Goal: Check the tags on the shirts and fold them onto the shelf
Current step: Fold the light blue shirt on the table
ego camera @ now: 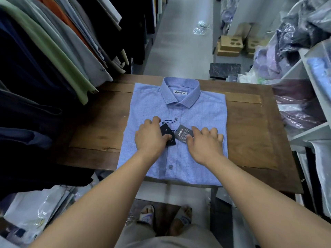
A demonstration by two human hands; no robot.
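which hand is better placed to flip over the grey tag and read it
The right hand: its thumb and forefinger already rest on the grey tag. The left hand is busy on the black tag beside it, on the blue shirt.

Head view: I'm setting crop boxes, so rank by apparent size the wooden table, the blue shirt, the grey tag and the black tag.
1. wooden table
2. blue shirt
3. and 4. grey tag and black tag: look alike, both partly covered by hands, so unranked.
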